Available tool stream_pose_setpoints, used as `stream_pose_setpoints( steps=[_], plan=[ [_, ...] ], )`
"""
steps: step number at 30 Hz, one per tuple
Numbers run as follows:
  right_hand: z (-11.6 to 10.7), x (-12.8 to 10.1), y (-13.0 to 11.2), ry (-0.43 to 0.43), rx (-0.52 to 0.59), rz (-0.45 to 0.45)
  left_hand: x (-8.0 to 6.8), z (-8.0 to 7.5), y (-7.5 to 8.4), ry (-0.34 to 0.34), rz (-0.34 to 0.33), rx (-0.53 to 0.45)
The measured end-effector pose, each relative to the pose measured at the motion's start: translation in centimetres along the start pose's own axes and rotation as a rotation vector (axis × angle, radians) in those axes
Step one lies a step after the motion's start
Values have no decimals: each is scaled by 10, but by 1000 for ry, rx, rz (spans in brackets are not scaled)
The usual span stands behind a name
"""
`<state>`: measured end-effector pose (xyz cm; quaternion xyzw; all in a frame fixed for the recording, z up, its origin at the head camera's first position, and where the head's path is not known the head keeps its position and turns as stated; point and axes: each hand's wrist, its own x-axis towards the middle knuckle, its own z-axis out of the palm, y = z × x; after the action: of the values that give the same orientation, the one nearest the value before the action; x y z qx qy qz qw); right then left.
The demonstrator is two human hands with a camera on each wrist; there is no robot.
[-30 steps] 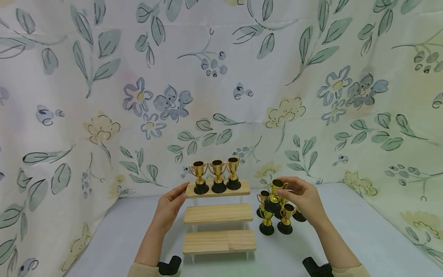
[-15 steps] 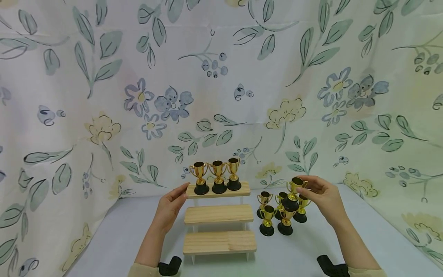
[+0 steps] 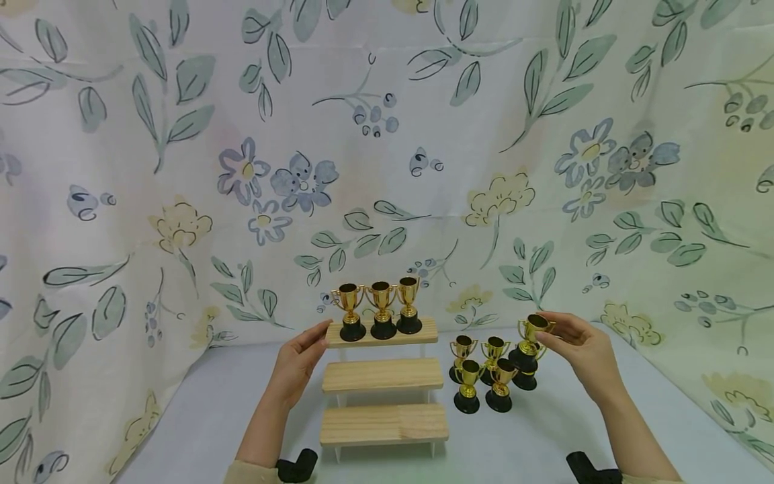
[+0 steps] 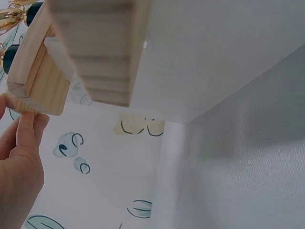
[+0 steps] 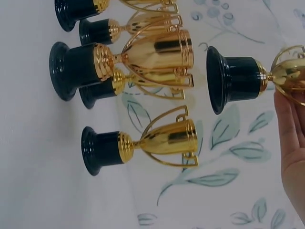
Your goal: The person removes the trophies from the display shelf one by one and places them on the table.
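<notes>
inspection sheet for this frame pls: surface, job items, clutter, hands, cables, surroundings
Surface: pale grey table, smooth.
Job's things: three-tier wooden stand, three gold trophies on its top step, lower steps bare; held trophy lifted above the group of trophies standing right of the stand.
Clutter: nothing seen.
Grippers: left hand touches the top step's left end; right hand pinches the held trophy.
Cables: nothing seen.
Surroundings: floral cloth behind and at both sides.

Trophies: three on top shelf, five on table, one held in right hand — nine total. Stand: one, three shelves. Hands: two.
</notes>
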<state>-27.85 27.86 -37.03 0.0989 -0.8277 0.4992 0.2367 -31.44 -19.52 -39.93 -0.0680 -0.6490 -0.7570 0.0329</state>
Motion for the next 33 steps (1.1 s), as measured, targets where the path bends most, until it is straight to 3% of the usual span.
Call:
stream_pose_setpoints(
  steps=[18, 27, 33],
  plan=[
    [-16, -6, 19, 58, 89, 32, 1, -2, -2, -42, 8, 32],
    [-17, -9, 32, -23, 44, 90, 1, -3, -3, -44, 12, 31],
    [-15, -10, 42, -81, 113, 76, 1, -3, -2, -45, 16, 23]
  ],
)
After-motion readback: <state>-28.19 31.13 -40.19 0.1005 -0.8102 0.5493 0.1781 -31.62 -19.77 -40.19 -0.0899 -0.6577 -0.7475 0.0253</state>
